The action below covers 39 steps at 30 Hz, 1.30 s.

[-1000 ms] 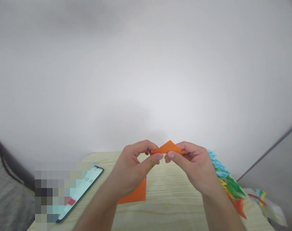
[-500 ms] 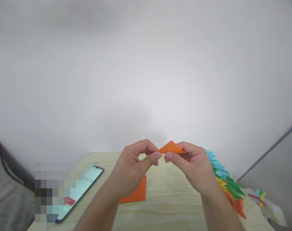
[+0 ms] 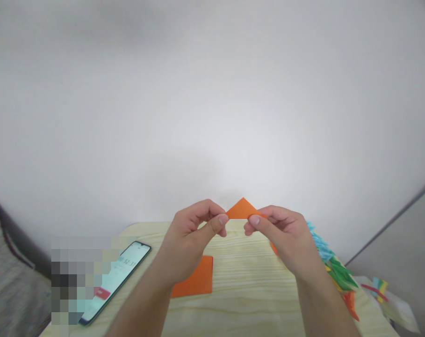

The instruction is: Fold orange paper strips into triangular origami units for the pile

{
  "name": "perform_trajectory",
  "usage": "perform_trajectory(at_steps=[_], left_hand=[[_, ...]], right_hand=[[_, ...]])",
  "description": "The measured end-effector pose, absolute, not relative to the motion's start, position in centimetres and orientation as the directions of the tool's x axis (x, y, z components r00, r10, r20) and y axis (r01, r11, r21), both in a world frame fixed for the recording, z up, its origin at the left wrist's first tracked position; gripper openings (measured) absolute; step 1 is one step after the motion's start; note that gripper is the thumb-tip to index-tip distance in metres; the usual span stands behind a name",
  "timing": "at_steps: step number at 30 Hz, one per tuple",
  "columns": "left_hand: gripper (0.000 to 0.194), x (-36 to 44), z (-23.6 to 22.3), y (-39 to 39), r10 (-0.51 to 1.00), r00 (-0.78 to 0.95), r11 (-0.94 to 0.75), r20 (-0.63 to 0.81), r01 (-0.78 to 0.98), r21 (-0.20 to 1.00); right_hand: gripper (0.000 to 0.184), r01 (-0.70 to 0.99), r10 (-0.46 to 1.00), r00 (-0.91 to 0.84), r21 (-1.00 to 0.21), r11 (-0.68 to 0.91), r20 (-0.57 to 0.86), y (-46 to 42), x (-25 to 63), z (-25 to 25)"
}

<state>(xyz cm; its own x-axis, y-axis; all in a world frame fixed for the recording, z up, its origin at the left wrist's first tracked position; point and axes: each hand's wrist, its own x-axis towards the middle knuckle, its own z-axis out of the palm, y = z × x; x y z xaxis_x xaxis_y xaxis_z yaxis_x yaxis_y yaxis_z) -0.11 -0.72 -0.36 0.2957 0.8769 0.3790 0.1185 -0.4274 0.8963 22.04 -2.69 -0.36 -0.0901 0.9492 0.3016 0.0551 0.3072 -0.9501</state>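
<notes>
Between my hands, above the far part of the table, is an orange folded paper triangle (image 3: 243,209) with its point up. My left hand (image 3: 193,238) pinches its left corner between thumb and forefinger. At the other corner, my right hand (image 3: 285,243) holds the paper with the thumb in front and fingers behind. An orange square of paper (image 3: 200,277) lies on the table, partly covered by my left wrist. Another bit of orange (image 3: 274,248) peeks out beside my right hand; its shape is mostly hidden.
A phone (image 3: 117,281) with a lit screen lies on the left of the wooden table (image 3: 247,304). Folded paper pieces in blue, green, yellow and orange (image 3: 338,274) line the right edge. A pale bag (image 3: 396,309) is beyond it. A white wall (image 3: 212,117) rises behind.
The paper triangle has risen slightly and shifted left, and now faces me more flatly. My right thumb has moved outward along its lower edge, leaving a wider gap between my thumbs.
</notes>
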Motion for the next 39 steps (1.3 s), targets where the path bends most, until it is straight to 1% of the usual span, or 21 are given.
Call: perform_trajectory(at_steps=[3, 6, 10, 13, 15, 17, 20, 23, 28, 32, 39], left_hand=[[0.026, -0.2, -0.3, -0.7, 0.881, 0.286, -0.423, 0.378, 0.116, 0.899], [0.025, -0.2, -0.2, -0.8, 0.882, 0.311, -0.407, 0.354, 0.124, 0.905], [0.018, 0.0, 0.0, -0.9, 0.884, 0.330, -0.370, 0.332, 0.060, 0.927], [0.030, 0.2, -0.1, -0.9, 0.891, 0.322, -0.331, 0.321, -0.025, 0.943], [0.025, 0.3, -0.4, -0.8, 0.896, 0.313, -0.310, 0.315, -0.066, 0.948], [0.018, 0.4, -0.6, -0.6, 0.901, 0.305, -0.291, 0.308, -0.100, 0.952], [0.015, 0.6, -0.6, -0.5, 0.905, 0.289, -0.281, 0.314, -0.149, 0.948], [0.012, 0.8, -0.5, -0.3, 0.905, 0.279, -0.272, 0.322, -0.202, 0.941], [0.010, 0.9, -0.6, -0.2, 0.899, 0.307, -0.233, 0.312, -0.267, 0.935], [0.011, 0.9, -0.8, -0.1, 0.892, 0.337, -0.214, 0.301, -0.271, 0.939], [0.013, 1.0, -1.0, -0.1, 0.886, 0.355, -0.200, 0.297, -0.286, 0.937]], right_hand=[[0.025, 0.039, 0.946, -0.059, -0.946, 0.322, 0.319, -2.5, 22.3, -0.4], [0.026, 0.086, 0.943, -0.048, -0.939, 0.333, 0.330, -2.5, 22.4, -0.4], [0.025, 0.132, 0.949, -0.096, -0.942, 0.310, 0.299, -2.7, 22.3, -0.4], [0.024, 0.133, 0.953, -0.162, -0.951, 0.278, 0.256, -2.8, 21.9, -0.5], [0.025, 0.114, 0.954, -0.179, -0.958, 0.263, 0.240, -2.9, 21.5, -0.5], [0.023, 0.058, 0.956, -0.182, -0.968, 0.245, 0.230, -3.0, 21.2, -0.4], [0.021, -0.059, 0.957, -0.188, -0.976, 0.212, 0.219, -3.1, 20.7, -0.3], [0.024, -0.120, 0.953, -0.194, -0.970, 0.212, 0.232, -3.1, 20.6, -0.3], [0.021, -0.120, 0.948, -0.201, -0.966, 0.228, 0.249, -3.2, 20.8, -0.5], [0.018, -0.096, 0.933, -0.218, -0.957, 0.273, 0.288, -3.2, 20.9, -0.7], [0.015, -0.135, 0.917, -0.236, -0.945, 0.297, 0.322, -2.9, 21.0, -1.1]])
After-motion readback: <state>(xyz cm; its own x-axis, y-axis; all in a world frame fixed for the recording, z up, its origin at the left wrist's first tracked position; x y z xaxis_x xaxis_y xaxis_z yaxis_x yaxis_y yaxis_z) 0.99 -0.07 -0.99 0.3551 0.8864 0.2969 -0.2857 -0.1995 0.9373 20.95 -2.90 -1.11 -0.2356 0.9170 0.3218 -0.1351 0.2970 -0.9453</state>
